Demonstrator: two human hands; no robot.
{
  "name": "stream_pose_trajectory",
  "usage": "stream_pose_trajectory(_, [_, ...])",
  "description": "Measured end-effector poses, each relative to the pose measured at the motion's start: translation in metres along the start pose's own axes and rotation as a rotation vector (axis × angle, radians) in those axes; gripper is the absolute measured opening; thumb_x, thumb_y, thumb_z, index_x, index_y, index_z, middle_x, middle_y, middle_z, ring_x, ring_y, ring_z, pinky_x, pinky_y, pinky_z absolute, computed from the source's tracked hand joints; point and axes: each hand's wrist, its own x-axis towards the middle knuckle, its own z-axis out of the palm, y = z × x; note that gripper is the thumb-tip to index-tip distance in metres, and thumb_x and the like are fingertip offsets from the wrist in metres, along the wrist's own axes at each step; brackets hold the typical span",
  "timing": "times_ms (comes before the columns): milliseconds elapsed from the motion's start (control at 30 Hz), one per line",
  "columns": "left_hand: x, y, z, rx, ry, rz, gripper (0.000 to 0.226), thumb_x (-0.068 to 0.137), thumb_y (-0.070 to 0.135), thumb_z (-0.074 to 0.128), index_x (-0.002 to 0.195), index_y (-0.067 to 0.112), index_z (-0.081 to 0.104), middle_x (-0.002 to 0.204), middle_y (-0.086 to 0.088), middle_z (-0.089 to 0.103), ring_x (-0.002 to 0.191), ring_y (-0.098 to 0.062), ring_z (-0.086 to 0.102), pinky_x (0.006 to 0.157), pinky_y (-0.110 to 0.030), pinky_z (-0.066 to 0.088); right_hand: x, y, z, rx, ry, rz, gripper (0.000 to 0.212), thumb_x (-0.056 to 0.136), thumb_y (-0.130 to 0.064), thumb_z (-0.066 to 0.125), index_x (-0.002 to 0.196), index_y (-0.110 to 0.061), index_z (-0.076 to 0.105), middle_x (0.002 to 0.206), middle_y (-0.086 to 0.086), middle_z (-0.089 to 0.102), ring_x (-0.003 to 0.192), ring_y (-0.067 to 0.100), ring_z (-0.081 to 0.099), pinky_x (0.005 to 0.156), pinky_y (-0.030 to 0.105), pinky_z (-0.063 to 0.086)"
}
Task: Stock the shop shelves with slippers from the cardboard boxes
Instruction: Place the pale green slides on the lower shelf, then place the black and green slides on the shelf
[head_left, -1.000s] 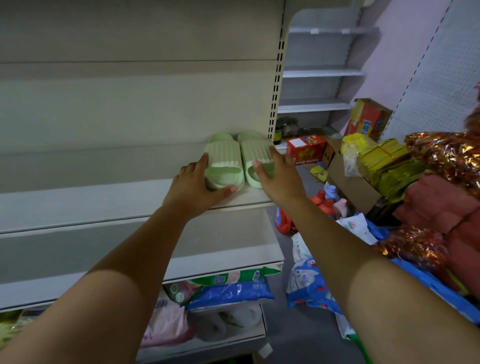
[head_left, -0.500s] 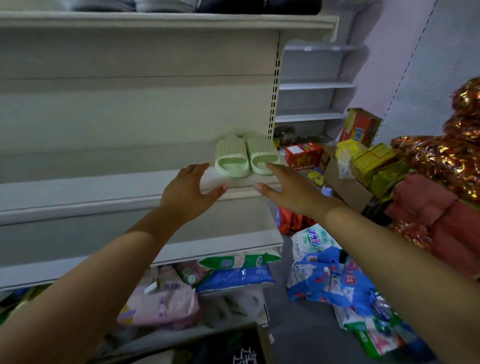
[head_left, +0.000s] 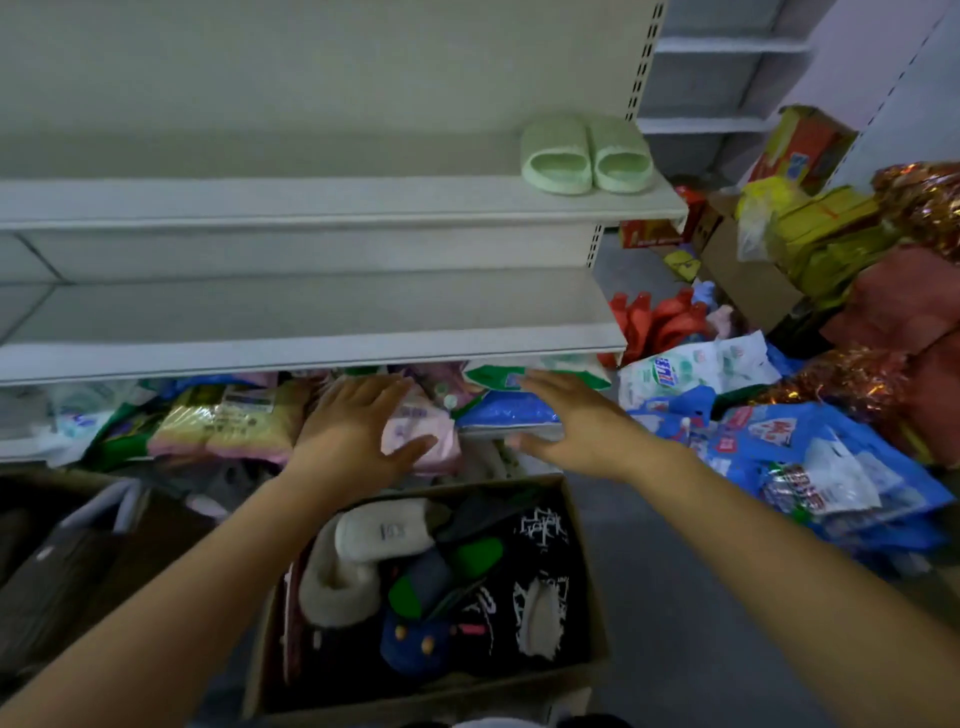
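Note:
A pair of pale green slippers (head_left: 587, 156) stands side by side at the right end of the upper shelf (head_left: 311, 200). Below me an open cardboard box (head_left: 584, 530) holds several slippers: white fluffy ones (head_left: 363, 551), black ones with white print (head_left: 540, 587), a dark blue one (head_left: 415, 639). My left hand (head_left: 353, 431) and my right hand (head_left: 576, 421) hover with straight spread fingers above the box's far edge, in front of the bottom shelf. Neither hand holds anything.
A bare second shelf (head_left: 311, 353) runs under the upper one. The bottom shelf carries packaged goods such as a pink pack (head_left: 421, 431) and a blue bag (head_left: 511, 415). Blue bags (head_left: 810, 457), red bottles (head_left: 660, 317) and boxes litter the floor at right. Another cardboard box (head_left: 67, 566) sits at left.
Both hands let go of the green slippers, pulled back from the upper shelf and dropped down above the box. My view tilted down, bringing the box into sight.

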Motion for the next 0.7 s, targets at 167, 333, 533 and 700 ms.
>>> stream_pose_trajectory(167, [-0.078,-0.027,0.044,-0.008,-0.152,-0.109,0.081,0.084,0.074,0.046,0.138,0.015,0.062,0.136,-0.01,0.063,0.124,-0.037,0.059,0.104,-0.052,0.047,-0.023,-0.011,0.081,0.034,-0.228,0.09,0.087,0.09,-0.071,0.054,0.16,-0.027,0.025,0.167,-0.005,0.021,0.153,0.018,0.021,0.123,0.037,0.026])
stream_pose_trajectory(333, [-0.137,-0.043,0.083,-0.035,-0.276,-0.208,0.082,0.081,0.072,0.042,0.135,0.014,0.063,0.134,-0.011,0.065,0.121,-0.036,0.061,0.106,-0.051,0.045,-0.032,-0.016,0.149,0.099,-0.437,0.191,0.084,0.092,-0.068,0.054,0.16,-0.027,0.025,0.167,-0.005,0.021,0.153,0.018,0.022,0.122,0.038,0.026])
stream_pose_trajectory(533, [-0.176,-0.045,0.124,-0.08,-0.362,-0.306,0.076,0.084,0.069,0.046,0.13,0.011,0.065,0.129,-0.013,0.066,0.115,-0.038,0.062,0.097,-0.045,0.05,-0.027,-0.007,0.227,0.143,-0.531,0.245,0.079,0.094,-0.063,0.056,0.155,-0.017,0.038,0.16,0.005,0.038,0.146,0.024,0.036,0.116,0.04,0.036])
stream_pose_trajectory(700, [-0.194,-0.031,0.168,-0.12,-0.457,-0.445,0.071,0.088,0.064,0.048,0.124,0.006,0.066,0.115,-0.017,0.069,0.107,-0.042,0.063,0.088,-0.046,0.053,-0.004,-0.004,0.288,0.355,-0.477,0.394,0.066,0.098,-0.048,0.062,0.148,-0.008,0.045,0.151,0.011,0.048,0.139,0.031,0.045,0.105,0.035,0.04])
